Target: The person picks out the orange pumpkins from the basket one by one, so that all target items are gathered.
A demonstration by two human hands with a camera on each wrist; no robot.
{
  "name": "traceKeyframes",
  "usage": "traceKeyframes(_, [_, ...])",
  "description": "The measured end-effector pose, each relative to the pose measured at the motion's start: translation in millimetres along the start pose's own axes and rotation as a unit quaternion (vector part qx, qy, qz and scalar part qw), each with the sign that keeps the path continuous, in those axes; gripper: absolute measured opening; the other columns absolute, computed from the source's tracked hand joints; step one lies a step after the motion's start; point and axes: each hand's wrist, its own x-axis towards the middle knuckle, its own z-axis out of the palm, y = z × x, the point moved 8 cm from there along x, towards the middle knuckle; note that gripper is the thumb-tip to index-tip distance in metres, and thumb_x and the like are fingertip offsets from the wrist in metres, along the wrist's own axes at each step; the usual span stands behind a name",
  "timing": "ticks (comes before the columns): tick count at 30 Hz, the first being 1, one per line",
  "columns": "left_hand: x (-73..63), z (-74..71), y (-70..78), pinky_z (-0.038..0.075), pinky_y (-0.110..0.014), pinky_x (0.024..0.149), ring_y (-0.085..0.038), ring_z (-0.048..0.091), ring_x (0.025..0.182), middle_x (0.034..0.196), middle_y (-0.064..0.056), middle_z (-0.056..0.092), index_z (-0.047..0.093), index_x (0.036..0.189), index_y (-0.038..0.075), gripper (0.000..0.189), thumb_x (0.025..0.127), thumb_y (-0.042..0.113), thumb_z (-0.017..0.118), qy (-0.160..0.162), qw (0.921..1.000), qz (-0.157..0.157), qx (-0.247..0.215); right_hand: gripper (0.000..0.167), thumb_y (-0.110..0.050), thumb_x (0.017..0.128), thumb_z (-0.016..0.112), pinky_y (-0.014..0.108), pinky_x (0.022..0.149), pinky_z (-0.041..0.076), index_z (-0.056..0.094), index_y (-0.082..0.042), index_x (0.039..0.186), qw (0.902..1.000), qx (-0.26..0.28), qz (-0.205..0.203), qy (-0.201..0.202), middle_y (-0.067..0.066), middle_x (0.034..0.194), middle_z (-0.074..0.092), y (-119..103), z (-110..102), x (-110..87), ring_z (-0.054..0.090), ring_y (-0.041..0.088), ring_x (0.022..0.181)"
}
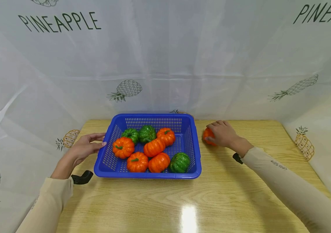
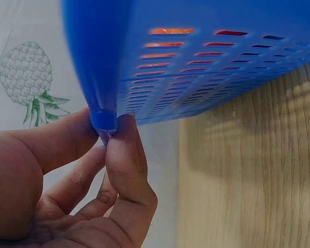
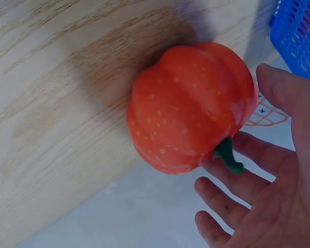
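My left hand pinches the left rim of a blue plastic basket between thumb and fingers; the left wrist view shows the pinched rim close up. Inside the basket lie several small orange pumpkins, one of them by the left wall, and three green ones, one in the front right corner. To the right of the basket, my right hand reaches over another orange pumpkin on the table. Its thumb and fingers are spread around the green-stemmed side, the fingertips right at the skin, the palm apart from it.
The light wooden table runs below the basket and out to both sides. A white sheet with pineapple prints hangs behind the table and along its sides. Dark wrist cameras sit at both cuffs.
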Motion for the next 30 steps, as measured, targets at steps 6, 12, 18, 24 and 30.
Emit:
traceKeyframes(6, [-0.2, 0.1, 1.1, 0.060, -0.026, 0.083, -0.010, 0.068, 0.089, 0.150, -0.035, 0.039, 0.027, 0.163, -0.009, 0.066, 0.109, 0.012, 0.060, -0.001, 1.0000, 0.000, -0.002, 0.055, -0.029, 0.100, 0.075, 0.066, 0.115, 0.039, 0.063, 0.008, 0.138, 0.9998, 0.010, -0.006, 0.017, 0.029, 0.140, 0.062, -5, -16, 0.0, 0.053, 0.050, 0.133])
traceKeyframes(12, [-1.7, -0.8, 0.9, 0.060, -0.027, 0.083, -0.010, 0.067, 0.089, 0.150, -0.035, 0.039, 0.027, 0.163, -0.010, 0.066, 0.109, 0.012, 0.059, -0.001, 1.0000, 0.001, -0.003, 0.055, -0.027, 0.099, 0.076, 0.063, 0.115, 0.039, 0.062, 0.005, 0.141, 0.9973, 0.020, -0.029, 0.065, 0.026, 0.142, 0.061, -25, -49, 0.9, 0.053, 0.047, 0.134])
traceKeyframes(18, [-3.2, -0.9, 1.0, 0.060, -0.026, 0.085, -0.009, 0.067, 0.091, 0.149, -0.034, 0.040, 0.027, 0.163, -0.010, 0.066, 0.110, 0.012, 0.059, -0.003, 1.0000, 0.004, -0.001, 0.061, -0.028, 0.097, 0.080, 0.061, 0.118, 0.036, 0.059, 0.002, 0.145, 0.9963, 0.021, -0.057, 0.060, 0.024, 0.146, 0.058, -58, -72, 7.6, 0.050, 0.045, 0.138])
traceKeyframes(24, [-3.2, -1.0, 1.3, 0.060, -0.026, 0.085, -0.008, 0.067, 0.092, 0.149, -0.034, 0.040, 0.027, 0.163, -0.009, 0.066, 0.110, 0.013, 0.059, -0.003, 1.0000, 0.004, 0.002, 0.070, -0.037, 0.097, 0.079, 0.060, 0.121, 0.033, 0.055, -0.001, 0.152, 0.9934, 0.023, -0.109, 0.025, 0.023, 0.155, 0.051, -91, -73, 19.4, 0.046, 0.044, 0.144])
traceKeyframes(30, [-1.8, 0.2, 1.7, 0.060, -0.027, 0.085, -0.009, 0.067, 0.092, 0.150, -0.035, 0.038, 0.027, 0.163, -0.009, 0.066, 0.109, 0.013, 0.059, -0.006, 1.0000, 0.003, 0.001, 0.079, -0.041, 0.094, 0.082, 0.059, 0.123, 0.032, 0.050, -0.003, 0.156, 0.9872, -0.002, -0.159, 0.007, 0.022, 0.159, 0.047, -117, -69, 31.4, 0.043, 0.043, 0.147])
